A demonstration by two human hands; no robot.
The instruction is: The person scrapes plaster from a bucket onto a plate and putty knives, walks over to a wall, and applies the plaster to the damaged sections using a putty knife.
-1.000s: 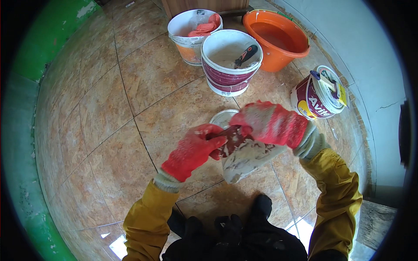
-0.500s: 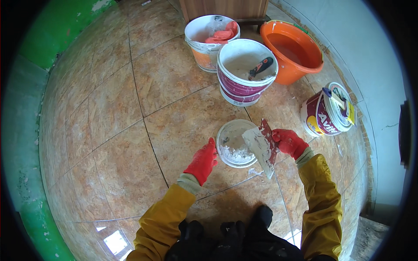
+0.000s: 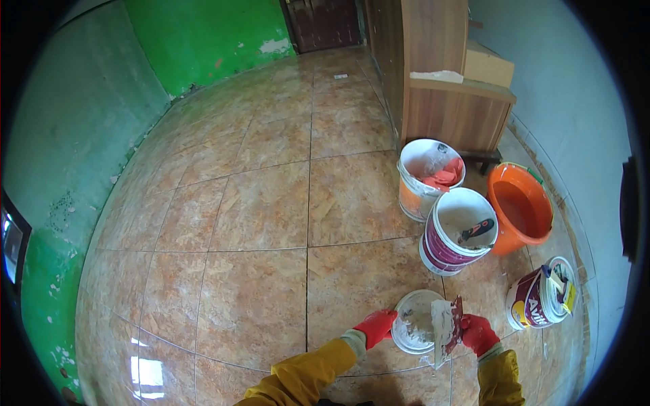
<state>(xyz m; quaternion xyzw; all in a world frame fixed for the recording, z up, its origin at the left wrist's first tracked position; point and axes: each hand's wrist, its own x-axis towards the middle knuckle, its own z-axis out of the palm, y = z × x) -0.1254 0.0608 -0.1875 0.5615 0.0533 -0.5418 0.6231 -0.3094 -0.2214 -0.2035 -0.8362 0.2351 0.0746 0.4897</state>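
Since one second ago, the left hand (image 3: 376, 327) has come off the scraper (image 3: 444, 326) and gone to the left edge of the small white tub (image 3: 407, 302). The view has tipped up, so more far floor (image 3: 257, 291) shows. The left hand has its fingers a bit bent at the rim; I cannot tell if it grips. The right hand (image 3: 479, 335) holds the wide red scraper, with white paste on it, over the tub's right side. The tub sits on the floor, with paste inside. Far and right stand a purple and white bucket (image 3: 447, 260), a bucket with red gloves (image 3: 443, 178), and an orange basin (image 3: 508, 237).
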